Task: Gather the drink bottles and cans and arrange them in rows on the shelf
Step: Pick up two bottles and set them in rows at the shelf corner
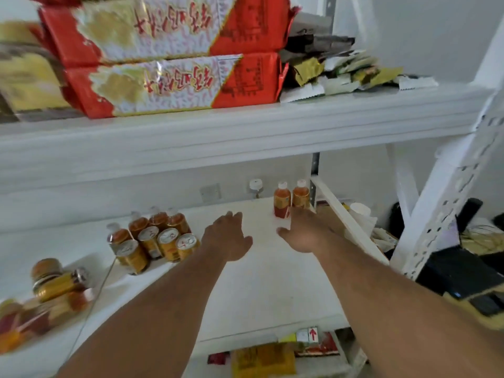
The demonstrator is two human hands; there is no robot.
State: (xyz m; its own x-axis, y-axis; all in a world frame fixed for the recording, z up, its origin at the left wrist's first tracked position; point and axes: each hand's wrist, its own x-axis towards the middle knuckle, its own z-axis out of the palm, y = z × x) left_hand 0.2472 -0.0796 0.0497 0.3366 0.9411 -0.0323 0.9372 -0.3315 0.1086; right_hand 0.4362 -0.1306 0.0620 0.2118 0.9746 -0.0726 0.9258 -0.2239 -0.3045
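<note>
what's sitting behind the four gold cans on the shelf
Behind the gold cans, four amber bottles with clear caps stand upright in a row. Their lower halves are hidden by the cans; nothing shows beyond them but wall.

Two bare forearms reach up from the bottom of the frame toward its middle. The left hand [227, 237] sits just left of centre, palm down, its fingers [231, 215] loosely spread and holding nothing. The right hand [302, 231] lies just right of centre, also palm down and empty, thumb pointing left toward the other hand, the two well apart.
</note>
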